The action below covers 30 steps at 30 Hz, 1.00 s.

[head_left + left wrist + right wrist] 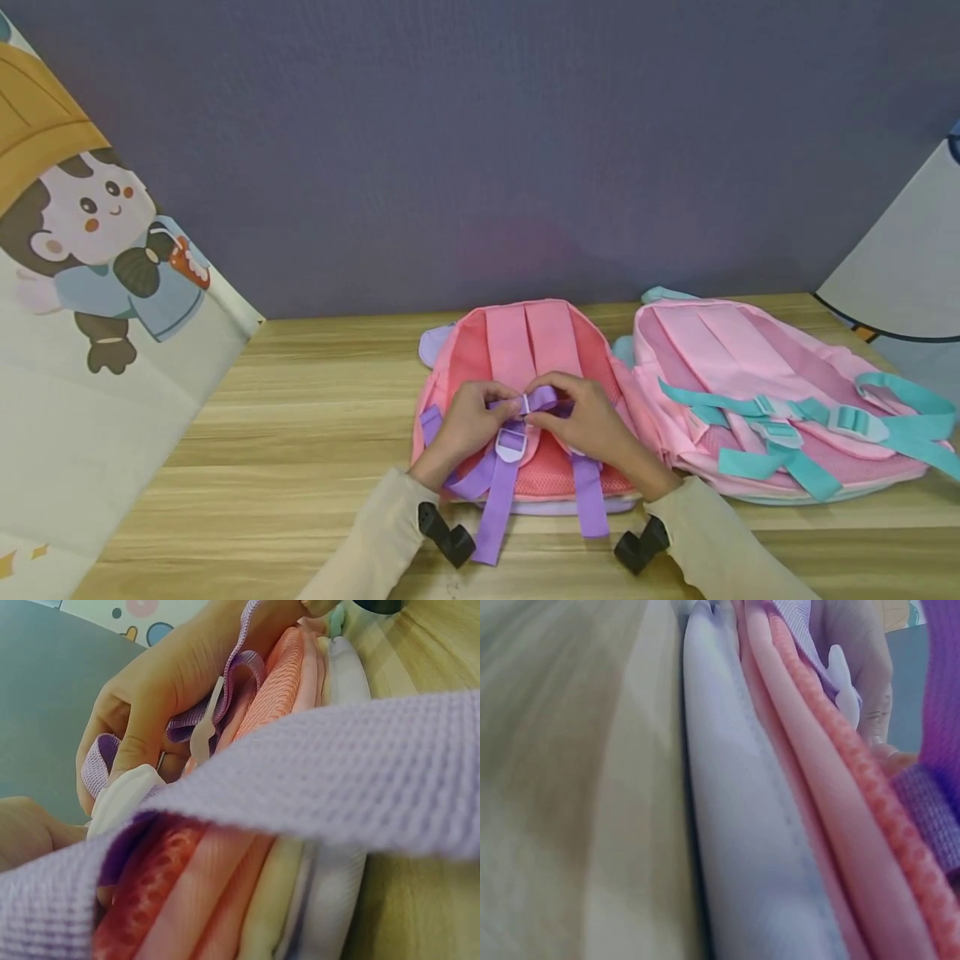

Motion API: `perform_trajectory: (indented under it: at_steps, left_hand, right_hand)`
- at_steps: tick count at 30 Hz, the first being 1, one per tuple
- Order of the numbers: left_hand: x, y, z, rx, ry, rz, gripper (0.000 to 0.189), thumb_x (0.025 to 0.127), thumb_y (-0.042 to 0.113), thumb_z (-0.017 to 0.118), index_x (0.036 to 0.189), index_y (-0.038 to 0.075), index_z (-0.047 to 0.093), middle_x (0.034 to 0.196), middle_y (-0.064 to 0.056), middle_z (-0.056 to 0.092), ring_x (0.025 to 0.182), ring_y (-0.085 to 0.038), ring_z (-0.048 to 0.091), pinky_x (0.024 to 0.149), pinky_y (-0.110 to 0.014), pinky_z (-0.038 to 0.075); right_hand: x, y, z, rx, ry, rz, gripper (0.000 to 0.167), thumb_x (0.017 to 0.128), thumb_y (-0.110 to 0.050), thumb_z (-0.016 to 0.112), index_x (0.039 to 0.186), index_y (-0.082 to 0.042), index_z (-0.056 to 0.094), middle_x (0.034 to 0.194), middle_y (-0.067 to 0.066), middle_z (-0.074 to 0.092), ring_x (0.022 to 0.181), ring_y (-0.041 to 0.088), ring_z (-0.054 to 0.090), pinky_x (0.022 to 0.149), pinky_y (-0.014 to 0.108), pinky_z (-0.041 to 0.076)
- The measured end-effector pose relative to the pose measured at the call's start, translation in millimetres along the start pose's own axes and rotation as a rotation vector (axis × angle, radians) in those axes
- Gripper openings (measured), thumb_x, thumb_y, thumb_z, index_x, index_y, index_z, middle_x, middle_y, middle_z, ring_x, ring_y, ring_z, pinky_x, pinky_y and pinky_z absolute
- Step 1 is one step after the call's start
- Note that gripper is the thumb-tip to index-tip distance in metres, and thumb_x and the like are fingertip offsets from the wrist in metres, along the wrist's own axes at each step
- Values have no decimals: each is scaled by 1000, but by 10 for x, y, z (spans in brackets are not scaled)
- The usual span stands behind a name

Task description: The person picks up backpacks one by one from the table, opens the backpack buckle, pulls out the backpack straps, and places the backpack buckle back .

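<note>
A coral-pink backpack point(462, 367) lies on the table with its purple straps on top. Over its middle my left hand point(468, 425) pinches a white buckle point(526, 404) with thumb and fingertips. Close beside it, my right hand point(592, 417) pinches the purple strap point(545, 398) that loops through this buckle. The left wrist view shows the white buckle point(124, 796) between the two hands, partly covered by fingers. A second white buckle point(511, 445) sits just below the hands, with a purple strap end point(497, 517) hanging from it toward the front edge.
A light pink backpack point(720, 333) with teal straps point(817, 479) and pale buckles lies to the right, against the coral one. Another purple strap end point(591, 500) hangs at the front. A dark panel point(450, 150) stands behind the wooden table point(300, 433).
</note>
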<state>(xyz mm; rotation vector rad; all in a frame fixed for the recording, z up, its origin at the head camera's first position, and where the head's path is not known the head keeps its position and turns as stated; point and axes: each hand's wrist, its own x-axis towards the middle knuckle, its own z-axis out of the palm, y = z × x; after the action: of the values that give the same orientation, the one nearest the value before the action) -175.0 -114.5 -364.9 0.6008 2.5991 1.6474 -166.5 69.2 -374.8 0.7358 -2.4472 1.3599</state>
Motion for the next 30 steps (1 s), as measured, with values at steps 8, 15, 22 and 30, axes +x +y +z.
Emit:
perform_trajectory:
  at_steps: [8,15,22,30]
  left_hand:
    - [-7,5,3,-50,-20,-5,10,87,3,64,91,-4,70,85,-17,72,74,-5,61,68,-18,48]
    - [9,22,-81,-127,-109,-78,15,89,1,59,97,-10,65,82,-23,69,66,-4,61,58,-16,46]
    - [3,46,-194,-106,-209,-129,19,92,-1,52,99,-14,64,75,-22,68,55,-3,52,52,-17,43]
    - [1,52,-161,-87,-181,-130,16,93,-1,54,97,-12,67,76,-23,69,53,-3,52,50,-17,42]
  right_hand:
    - [-6,-4,-1,-8,4,-23,24,77,-12,79,98,-13,69,93,-2,69,81,6,59,75,23,52]
    - [-4,-12,3,-24,3,-10,22,78,-12,77,98,-14,68,91,-4,68,81,7,59,75,25,52]
    - [-4,-18,4,-13,2,15,23,79,-11,77,99,-14,67,90,-4,68,80,8,59,75,25,53]
    - [-5,-21,1,10,4,20,24,77,-9,78,100,-13,68,91,-2,68,80,9,60,75,25,53]
